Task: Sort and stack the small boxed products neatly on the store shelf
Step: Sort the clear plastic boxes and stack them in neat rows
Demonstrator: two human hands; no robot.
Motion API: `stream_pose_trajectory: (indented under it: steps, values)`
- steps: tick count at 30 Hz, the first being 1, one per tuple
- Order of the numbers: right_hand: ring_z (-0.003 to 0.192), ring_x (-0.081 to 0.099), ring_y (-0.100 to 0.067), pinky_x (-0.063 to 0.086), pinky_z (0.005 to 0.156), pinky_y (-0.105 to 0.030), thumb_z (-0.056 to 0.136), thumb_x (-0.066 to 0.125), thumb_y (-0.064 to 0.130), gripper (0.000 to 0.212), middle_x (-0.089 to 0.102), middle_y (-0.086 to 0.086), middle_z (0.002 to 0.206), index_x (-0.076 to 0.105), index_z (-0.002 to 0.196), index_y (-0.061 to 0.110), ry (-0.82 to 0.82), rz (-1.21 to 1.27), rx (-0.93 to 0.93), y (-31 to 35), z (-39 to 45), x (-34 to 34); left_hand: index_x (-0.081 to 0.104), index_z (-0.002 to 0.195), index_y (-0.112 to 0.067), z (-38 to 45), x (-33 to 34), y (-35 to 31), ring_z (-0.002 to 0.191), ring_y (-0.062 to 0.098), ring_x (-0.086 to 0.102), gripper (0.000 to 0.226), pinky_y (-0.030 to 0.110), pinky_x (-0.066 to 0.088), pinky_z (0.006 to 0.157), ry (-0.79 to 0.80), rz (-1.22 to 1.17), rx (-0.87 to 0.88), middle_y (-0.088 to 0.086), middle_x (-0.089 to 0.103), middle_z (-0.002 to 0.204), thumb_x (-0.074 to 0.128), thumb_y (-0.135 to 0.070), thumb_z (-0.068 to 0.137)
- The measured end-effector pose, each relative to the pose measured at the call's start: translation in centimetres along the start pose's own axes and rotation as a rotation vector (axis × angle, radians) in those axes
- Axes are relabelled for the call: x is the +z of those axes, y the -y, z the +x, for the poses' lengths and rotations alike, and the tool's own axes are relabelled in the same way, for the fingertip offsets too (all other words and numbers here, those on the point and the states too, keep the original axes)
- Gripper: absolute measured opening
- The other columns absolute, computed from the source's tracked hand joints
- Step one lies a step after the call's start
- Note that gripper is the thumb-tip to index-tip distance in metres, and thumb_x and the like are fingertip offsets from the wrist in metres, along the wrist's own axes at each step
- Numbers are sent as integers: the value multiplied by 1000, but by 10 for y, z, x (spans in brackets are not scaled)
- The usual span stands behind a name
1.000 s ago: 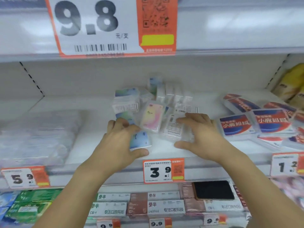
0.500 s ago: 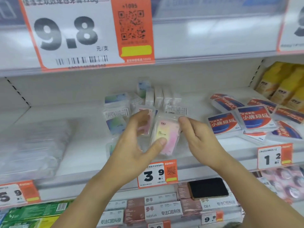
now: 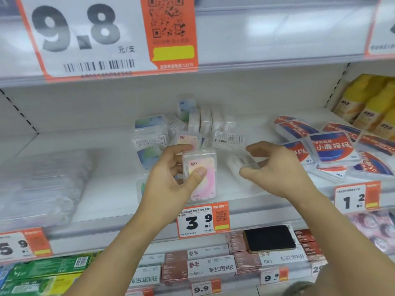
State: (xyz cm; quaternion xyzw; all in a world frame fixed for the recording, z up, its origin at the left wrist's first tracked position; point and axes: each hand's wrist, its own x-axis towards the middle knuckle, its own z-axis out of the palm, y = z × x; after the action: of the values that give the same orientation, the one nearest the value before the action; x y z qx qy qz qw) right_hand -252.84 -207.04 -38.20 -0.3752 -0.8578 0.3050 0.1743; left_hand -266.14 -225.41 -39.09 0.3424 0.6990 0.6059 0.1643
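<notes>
1. One pink-labelled clear box [image 3: 201, 175], upright with its long axis vertical and label facing the camera, is held above the shelf [image 3: 106, 206] front.
2. Left hand [image 3: 171, 178] grips it, thumb on the label.
3. Right hand [image 3: 275, 167] pinches a blurred clear box [image 3: 241, 165], tilted.
4. Loose boxes [image 3: 205, 122] lie behind.

The clear box [image 3: 241, 165] in the right hand [image 3: 275, 167] is blurring; at 3 o'clock, the frame edge is cutting the yellow bottles [image 3: 372, 105].

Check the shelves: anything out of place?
Yes: a black smartphone lies on the reddish-brown boxes one shelf down, no product. The small clear plastic boxes behind the hands lie jumbled, some flat, some on edge.
</notes>
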Motion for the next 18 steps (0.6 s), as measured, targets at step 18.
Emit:
stream_pose_trajectory:
  steps: [18]
  values:
    - [101, 70, -31, 59, 68, -39, 60, 89, 15, 64, 67, -12, 115, 59, 117, 8, 142, 959, 126, -16, -8, -3, 57, 118, -21, 8, 10, 0, 96, 7, 69, 40, 24, 58, 80, -38, -75, 1, -1, 71, 108, 74, -10, 83]
